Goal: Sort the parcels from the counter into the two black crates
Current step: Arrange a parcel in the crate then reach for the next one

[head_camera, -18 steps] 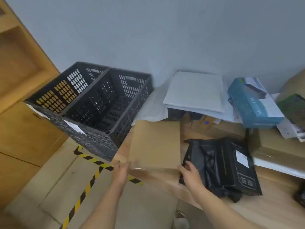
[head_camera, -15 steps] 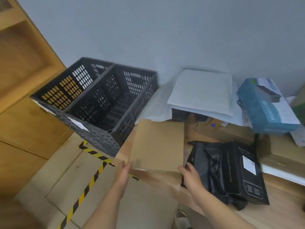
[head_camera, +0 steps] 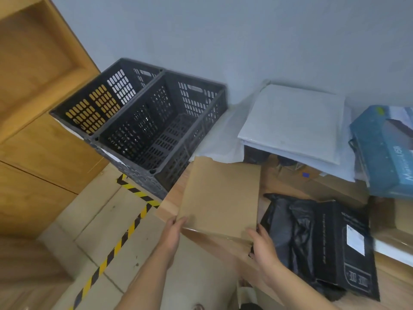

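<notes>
Both hands hold the brown parcel (head_camera: pixel 221 198) by its near corners: left hand (head_camera: pixel 173 233) at one, right hand (head_camera: pixel 263 247) at the other. It sits at the counter (head_camera: pixel 169 205) edge, just right of the black crates (head_camera: pixel 130 109). Obstructions: black mailer (head_camera: pixel 319 242) tight beside it; white mailer (head_camera: pixel 290 121) and blue box (head_camera: pixel 384 151) behind.

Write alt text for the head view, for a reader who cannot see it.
A left hand and a right hand grip the near corners of a flat brown parcel on a wooden counter. Two black crates stand side by side to its left; a black bag lies to its right, white mailers and a blue box behind.
</notes>
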